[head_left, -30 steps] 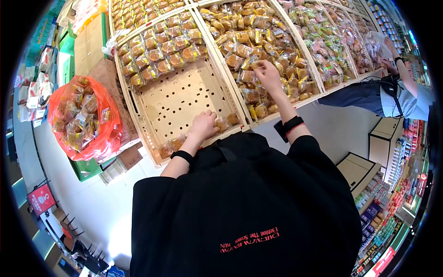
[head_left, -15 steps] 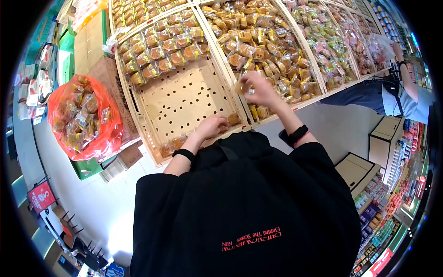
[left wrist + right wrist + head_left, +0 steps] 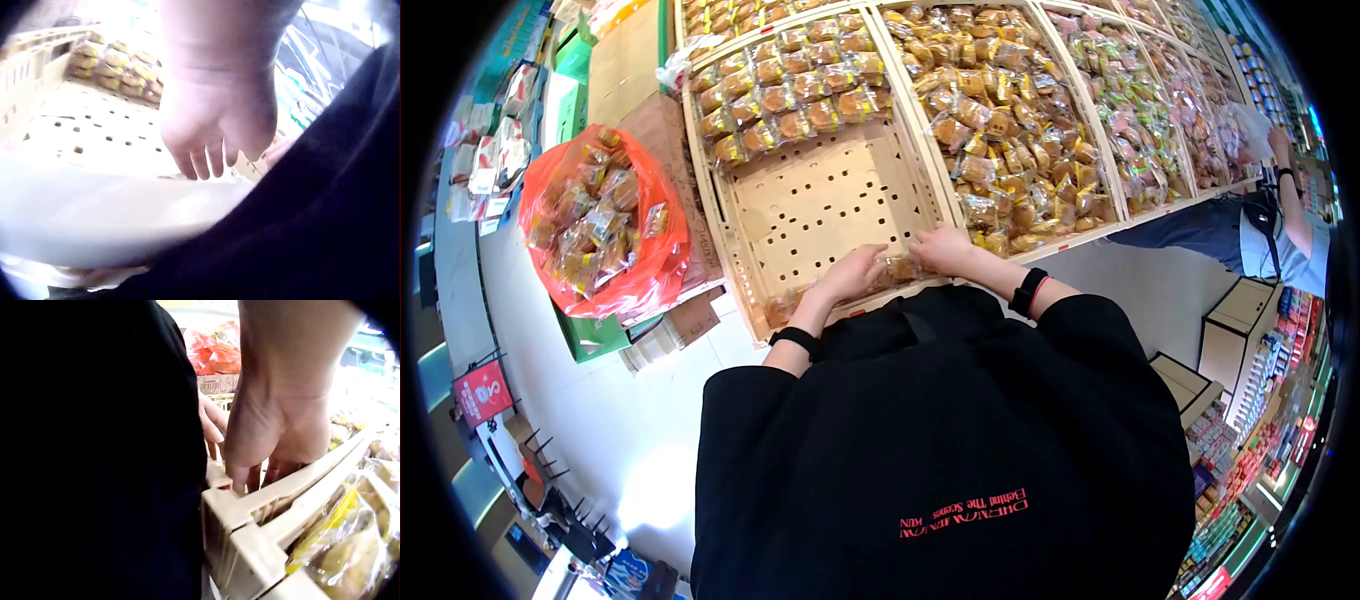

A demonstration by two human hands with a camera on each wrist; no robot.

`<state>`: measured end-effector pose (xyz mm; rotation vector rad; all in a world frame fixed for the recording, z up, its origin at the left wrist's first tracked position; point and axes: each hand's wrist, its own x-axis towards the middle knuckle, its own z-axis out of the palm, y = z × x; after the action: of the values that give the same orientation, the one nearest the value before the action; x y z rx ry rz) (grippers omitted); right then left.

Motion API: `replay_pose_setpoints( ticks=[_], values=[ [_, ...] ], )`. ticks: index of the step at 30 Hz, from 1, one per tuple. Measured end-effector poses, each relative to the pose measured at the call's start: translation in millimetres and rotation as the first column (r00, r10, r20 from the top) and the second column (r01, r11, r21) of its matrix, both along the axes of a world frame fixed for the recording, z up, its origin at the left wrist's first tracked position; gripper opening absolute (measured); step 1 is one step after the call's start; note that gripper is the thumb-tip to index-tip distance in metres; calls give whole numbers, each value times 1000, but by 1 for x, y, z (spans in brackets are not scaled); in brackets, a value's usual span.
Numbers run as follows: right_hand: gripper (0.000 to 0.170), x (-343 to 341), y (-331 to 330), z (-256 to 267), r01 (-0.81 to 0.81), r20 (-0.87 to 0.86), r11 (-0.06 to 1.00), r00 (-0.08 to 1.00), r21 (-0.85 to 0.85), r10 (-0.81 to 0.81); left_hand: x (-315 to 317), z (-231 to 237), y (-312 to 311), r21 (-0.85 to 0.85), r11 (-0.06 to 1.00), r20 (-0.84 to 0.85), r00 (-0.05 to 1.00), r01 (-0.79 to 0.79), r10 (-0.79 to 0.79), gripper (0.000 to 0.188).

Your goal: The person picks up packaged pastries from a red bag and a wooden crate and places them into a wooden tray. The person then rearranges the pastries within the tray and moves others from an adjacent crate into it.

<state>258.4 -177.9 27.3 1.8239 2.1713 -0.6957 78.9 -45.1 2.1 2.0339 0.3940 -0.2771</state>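
In the head view a wooden-coloured crate (image 3: 815, 205) has perforated flooring, rows of wrapped buns (image 3: 800, 90) at its far end and a few along its near edge. My left hand (image 3: 852, 277) reaches over that near row, touching the buns there. Beside it, my right hand (image 3: 948, 250) is at the crate's near right corner, fingers lowered inside. The left wrist view shows the left hand (image 3: 219, 119) with fingers pointing down; their tips are partly hidden. In the right wrist view the right hand (image 3: 281, 431) reaches down behind the crate wall (image 3: 294, 487), hiding whatever its fingers touch.
An adjoining crate holds a heap of wrapped buns (image 3: 1010, 140), with more crates of wrapped goods (image 3: 1135, 120) further right. A red plastic bag of buns (image 3: 605, 215) stands at the left on boxes. Another person's arm (image 3: 1290, 190) is at the far right.
My right hand has come from the heaped crate, over the divider, down to the near right corner beside my left hand. The left hand has stayed by the near row. The head view has shifted slightly.
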Motion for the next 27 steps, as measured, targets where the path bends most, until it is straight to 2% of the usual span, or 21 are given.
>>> replay_pose_setpoints(
  ticks=[1, 3, 5, 7, 9, 11, 14, 16, 17, 19, 20, 22, 23, 25, 26, 27],
  values=[
    [21, 1, 5, 0, -11, -6, 1000, 1000, 5, 11, -9, 3, 7, -52, 990, 46, 990, -134, 136, 35],
    [21, 2, 14, 1, 71, 14, 981, 997, -182, -70, -33, 7, 29, -13, 979, 12, 979, -205, 205, 32],
    [23, -2, 15, -11, 101, -12, 987, 995, -125, -104, -59, 10, 48, 16, 918, 28, 918, -396, 395, 31],
    [26, -7, 20, -11, 301, -17, 930, 950, -209, -311, -82, 12, 61, 56, 911, 11, 913, -408, 408, 30],
    [26, -7, 27, -18, 275, 7, 930, 959, -243, -282, -97, 18, 61, 95, 905, -10, 909, -415, 417, 30],
    [26, -6, 30, -22, 257, 35, 927, 966, -272, -258, -103, 32, 57, 150, 938, -91, 940, -312, 328, 31],
    [23, -3, 33, -22, 197, 34, 923, 980, -331, -197, -99, 20, 44, 144, 959, -34, 968, -243, 250, 33],
    [20, -6, 23, -28, 245, -9, 945, 968, -218, -252, -81, 16, 32, 30, 974, -43, 973, -224, 226, 33],
    [20, -5, 19, -27, 263, 13, 940, 964, -219, -267, -70, 13, 30, 20, 977, -24, 977, -211, 211, 33],
    [18, -14, 14, -12, 298, -42, 931, 949, -210, -313, -51, -1, 21, 150, 988, 69, 997, -40, 30, 35],
    [20, -18, 8, -6, 336, -93, 931, 932, -142, -351, -48, -11, 17, 138, 990, 84, 996, -25, 13, 35],
    [25, -19, -8, 14, 445, -260, 894, 859, -43, -440, -50, -30, 14, 259, 962, 136, 983, 89, -127, 38],
    [25, -14, -13, 21, 453, -251, 890, 857, -46, -449, -51, -31, 13, 254, 963, 143, 980, 95, -135, 38],
    [22, -2, -24, 34, 636, -492, 745, 722, 199, -485, -53, -6, 15, 64, 993, -19, 995, 98, -97, 42],
    [20, 5, -31, 43, 735, -543, 630, 645, 249, -538, -53, -3, 14, 49, 996, 11, 997, 69, -70, 44],
    [22, 17, -34, 45, 778, -557, 547, 614, 310, -559, -53, -3, 14, 50, 996, 11, 997, 75, -76, 44]
  ],
)
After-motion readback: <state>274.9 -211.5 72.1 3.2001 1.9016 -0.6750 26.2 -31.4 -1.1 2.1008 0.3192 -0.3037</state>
